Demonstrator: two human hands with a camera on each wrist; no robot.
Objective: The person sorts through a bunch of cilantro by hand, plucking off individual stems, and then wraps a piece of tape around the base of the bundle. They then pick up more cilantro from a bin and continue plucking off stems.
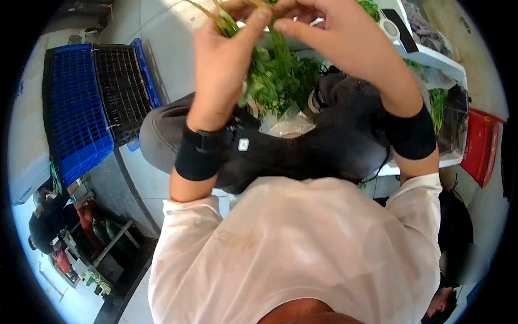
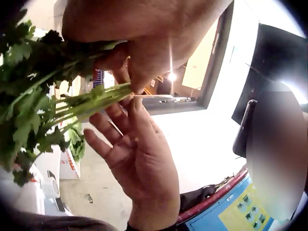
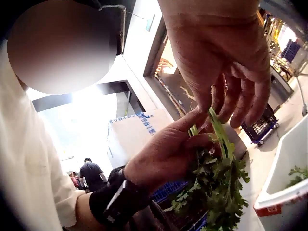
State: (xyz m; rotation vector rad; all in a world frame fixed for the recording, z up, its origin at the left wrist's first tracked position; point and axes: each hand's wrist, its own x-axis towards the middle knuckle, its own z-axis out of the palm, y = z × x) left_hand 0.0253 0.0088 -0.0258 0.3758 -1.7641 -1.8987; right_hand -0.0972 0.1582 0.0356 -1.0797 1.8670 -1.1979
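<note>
A bunch of leafy greens (image 1: 278, 81) hangs from the hands at the top of the head view, leaves toward the lap. The left hand (image 1: 222, 73) grips its stems, fingers curled round them in the right wrist view, where the leaves (image 3: 214, 185) hang below. At the stem ends, the right hand (image 1: 353, 48) pinches with thumb and fingertip; its other fingers are spread and partly bent in the left wrist view (image 2: 149, 161). Thin pale roots (image 3: 187, 94) stick out by the pinch. The two hands are close together, thumbs nearly meeting.
Blue (image 1: 78, 105) and black crates (image 1: 124, 86) stand at the left. At the right are a white foam box (image 1: 450, 67) with greens, a round white object (image 1: 389, 28) and a red container (image 1: 479, 146). A plastic bag (image 1: 291, 123) lies between the legs; another person (image 1: 46, 224) is at lower left.
</note>
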